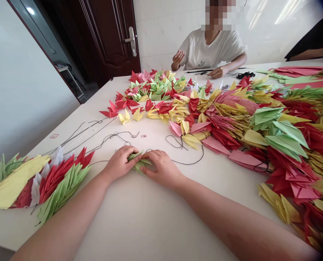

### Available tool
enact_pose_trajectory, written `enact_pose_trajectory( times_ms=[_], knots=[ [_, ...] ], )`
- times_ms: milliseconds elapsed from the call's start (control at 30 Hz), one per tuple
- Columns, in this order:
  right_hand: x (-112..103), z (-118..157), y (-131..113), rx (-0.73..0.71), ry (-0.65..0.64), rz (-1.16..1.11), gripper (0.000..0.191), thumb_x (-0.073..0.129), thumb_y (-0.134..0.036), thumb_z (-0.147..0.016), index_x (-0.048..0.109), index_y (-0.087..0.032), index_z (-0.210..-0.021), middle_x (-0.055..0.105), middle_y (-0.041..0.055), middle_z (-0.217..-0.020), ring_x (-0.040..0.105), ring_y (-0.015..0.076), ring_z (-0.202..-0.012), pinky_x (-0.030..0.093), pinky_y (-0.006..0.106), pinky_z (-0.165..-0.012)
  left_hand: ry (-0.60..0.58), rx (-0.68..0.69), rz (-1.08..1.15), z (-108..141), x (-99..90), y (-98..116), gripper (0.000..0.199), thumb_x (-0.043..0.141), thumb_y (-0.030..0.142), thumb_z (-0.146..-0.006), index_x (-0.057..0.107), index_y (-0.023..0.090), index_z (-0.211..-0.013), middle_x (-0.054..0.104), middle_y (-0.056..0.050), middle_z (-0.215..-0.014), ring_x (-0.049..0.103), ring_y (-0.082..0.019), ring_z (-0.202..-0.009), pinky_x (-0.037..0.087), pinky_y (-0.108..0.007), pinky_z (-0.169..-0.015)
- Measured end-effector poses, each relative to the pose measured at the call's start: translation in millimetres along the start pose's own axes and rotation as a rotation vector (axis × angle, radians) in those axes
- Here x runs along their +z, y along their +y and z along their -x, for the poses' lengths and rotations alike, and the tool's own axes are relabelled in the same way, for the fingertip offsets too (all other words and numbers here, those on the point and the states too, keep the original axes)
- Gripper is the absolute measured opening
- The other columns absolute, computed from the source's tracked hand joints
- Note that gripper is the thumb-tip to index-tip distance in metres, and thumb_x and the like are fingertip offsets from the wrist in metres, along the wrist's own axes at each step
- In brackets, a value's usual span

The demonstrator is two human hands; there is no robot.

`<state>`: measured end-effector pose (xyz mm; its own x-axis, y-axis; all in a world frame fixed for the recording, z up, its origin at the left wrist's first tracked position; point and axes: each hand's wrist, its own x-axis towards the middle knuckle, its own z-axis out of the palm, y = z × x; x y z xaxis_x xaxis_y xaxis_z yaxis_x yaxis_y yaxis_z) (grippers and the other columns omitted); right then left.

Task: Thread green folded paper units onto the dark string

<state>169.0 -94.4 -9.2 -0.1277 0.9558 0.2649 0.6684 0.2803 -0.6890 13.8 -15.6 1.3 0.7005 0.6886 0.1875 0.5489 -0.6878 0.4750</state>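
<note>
Near the middle of the white table, my left hand [122,162] and my right hand [161,167] are closed on the green folded paper [138,165] from both sides. The paper lies low, close to the tabletop, and fingers cover part of it. Black thread [112,137] runs loosely across the table just beyond my hands. A second loop of thread [192,163] curves to the right of my right hand. Stacked folded paper pieces in green, yellow, white and red [55,177] lie by my left forearm.
A large heap of folded paper pieces [221,119] covers the table's right side and spreads across the back. Flat paper strips [303,72] lie at the back right. Across the white table [139,217] sits a person in a white shirt [205,50]; another person's arm shows at far right.
</note>
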Motion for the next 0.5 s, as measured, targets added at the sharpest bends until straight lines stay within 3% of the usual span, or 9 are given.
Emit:
enact_pose_trajectory(
  times_ms=[500],
  knots=[
    [-0.3, 0.6, -0.2, -0.005, -0.003, 0.003, 0.018, 0.054, -0.028, -0.075, 0.054, -0.021, -0.092, 0.059, 0.0033, -0.089, 0.052, 0.0159, -0.090, 0.034, 0.035, -0.087, -0.008, -0.004, -0.007, 0.5, -1.1, 1.0, 0.025, 0.038, 0.043, -0.083, 0.049, 0.021, -0.078, 0.055, -0.001, -0.077, 0.051, -0.017, -0.079, 0.040, -0.028, -0.073]
  ],
)
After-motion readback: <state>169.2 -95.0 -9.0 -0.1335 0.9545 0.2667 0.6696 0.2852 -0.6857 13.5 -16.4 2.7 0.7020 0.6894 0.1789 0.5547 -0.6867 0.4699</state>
